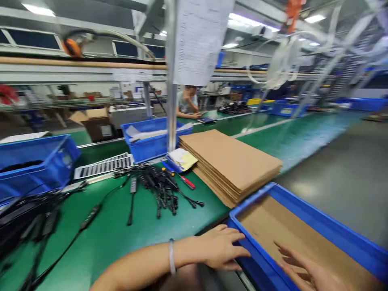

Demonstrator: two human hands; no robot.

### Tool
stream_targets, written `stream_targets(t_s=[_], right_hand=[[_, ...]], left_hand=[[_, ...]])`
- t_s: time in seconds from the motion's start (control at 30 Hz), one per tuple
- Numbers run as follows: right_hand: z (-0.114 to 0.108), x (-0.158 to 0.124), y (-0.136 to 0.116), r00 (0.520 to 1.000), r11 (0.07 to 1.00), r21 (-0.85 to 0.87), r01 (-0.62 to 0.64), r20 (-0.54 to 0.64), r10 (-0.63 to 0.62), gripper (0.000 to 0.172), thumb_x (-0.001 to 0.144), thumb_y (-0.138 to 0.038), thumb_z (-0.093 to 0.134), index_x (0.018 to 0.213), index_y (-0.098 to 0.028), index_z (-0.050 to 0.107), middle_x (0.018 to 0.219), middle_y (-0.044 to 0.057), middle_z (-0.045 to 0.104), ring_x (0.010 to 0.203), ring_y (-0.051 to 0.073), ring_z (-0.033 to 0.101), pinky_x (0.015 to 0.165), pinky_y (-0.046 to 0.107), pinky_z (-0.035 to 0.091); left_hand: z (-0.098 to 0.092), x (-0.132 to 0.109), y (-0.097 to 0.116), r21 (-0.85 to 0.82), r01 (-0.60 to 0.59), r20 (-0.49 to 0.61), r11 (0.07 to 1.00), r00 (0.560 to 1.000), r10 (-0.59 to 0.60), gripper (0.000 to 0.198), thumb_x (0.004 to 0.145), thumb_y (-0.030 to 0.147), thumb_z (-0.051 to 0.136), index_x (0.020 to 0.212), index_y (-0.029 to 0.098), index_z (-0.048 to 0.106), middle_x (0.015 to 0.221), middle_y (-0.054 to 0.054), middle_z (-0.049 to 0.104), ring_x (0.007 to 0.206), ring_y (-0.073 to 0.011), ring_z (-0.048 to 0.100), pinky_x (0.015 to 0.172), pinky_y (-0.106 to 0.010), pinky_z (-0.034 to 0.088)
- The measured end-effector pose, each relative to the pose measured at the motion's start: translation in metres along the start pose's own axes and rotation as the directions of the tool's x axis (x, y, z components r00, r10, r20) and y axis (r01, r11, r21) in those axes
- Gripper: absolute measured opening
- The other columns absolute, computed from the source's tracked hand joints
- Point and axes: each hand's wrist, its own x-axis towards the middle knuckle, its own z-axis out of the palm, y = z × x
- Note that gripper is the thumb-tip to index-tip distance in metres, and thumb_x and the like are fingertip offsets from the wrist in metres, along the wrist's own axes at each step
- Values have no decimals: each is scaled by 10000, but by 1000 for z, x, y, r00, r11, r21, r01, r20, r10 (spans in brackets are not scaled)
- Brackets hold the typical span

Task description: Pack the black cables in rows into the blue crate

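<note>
Green bench (121, 238); hands flat, open: left hand (222, 248) on blue crate (303, 210) wall, right hand (306, 270) inside.

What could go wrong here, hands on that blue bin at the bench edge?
1. The blue bin seems to overhang the bench edge; a push from the left hand might tip it off.
2. The right hand presses the loose cardboard liner; it may slide or buckle.
3. The cardboard stack sits close and could get knocked.
</note>
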Motion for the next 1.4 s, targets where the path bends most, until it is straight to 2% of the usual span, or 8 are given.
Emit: stream_targets(t_s=[0.1,0.23,0.43,0.57,0.67,0.87,1.2,1.4], right_hand=[[42,53,-102,970,966,205,158,149,-191,450,840,-538,534,1110,-219,703,1067,88,720,886,230,718,733,295,606],[99,111,-231,827,842,252,477,195,-527,372,909,-431,476,1099,-193,691,1059,90,706,904,208,691,810,326,572],[190,140,-378,615,694,23,719,443,-652,307,947,-212,497,1230,-198,616,1126,84,640,979,177,645,879,276,512],[245,140,-427,691,722,-123,681,431,-580,480,937,-301,539,1325,-20,516,1134,257,581,1010,342,618,807,426,528],[269,142,-436,731,743,-169,647,414,-542,579,943,-290,518,1379,71,401,1142,338,535,1019,394,605,754,462,529],[265,135,-411,627,702,-24,712,473,-619,687,862,-192,610,1464,-59,308,1166,196,574,1019,285,632,839,376,534],[255,119,-373,605,705,97,702,440,-663,316,923,-162,485,1225,-98,552,1097,152,569,1037,284,561,901,452,503],[239,102,-372,550,710,321,627,462,-695,353,875,-26,418,1167,-151,572,1104,100,610,1035,214,574,921,354,489]], left_hand=[[-39,-85,-15,7,337,-9,942,942,-337,340,895,333,522,1192,183,594,1295,-94,566,1199,-224,531,1047,-352,419],[-87,-202,-37,17,839,-103,543,542,-834,338,856,90,406,1105,189,612,1149,-81,618,1111,-208,550,992,-339,433],[-113,-344,-30,-16,1000,-220,-27,-30,-975,374,845,26,295,1076,112,575,1072,-171,588,1042,-277,570,919,-440,437],[-109,-393,-3,-134,973,-169,-187,-208,-963,256,887,195,455,1128,140,520,1106,-134,597,1038,-232,600,881,-345,465],[-100,-396,4,-203,963,-113,-175,-200,-973,331,849,306,577,1146,177,507,1096,-88,616,993,-207,620,844,-305,477],[-84,-352,-14,-314,947,-133,-71,-118,-984,361,906,335,508,1223,175,447,1113,-93,590,957,-194,625,831,-315,491],[-89,-341,-48,-177,875,-135,451,433,-891,415,876,341,610,1282,258,584,1332,-79,517,1201,-245,478,1031,-394,415],[-72,-337,-51,-237,870,-245,432,376,-893,381,784,377,728,1108,210,615,1033,-42,614,1005,-207,516,947,-395,374]])
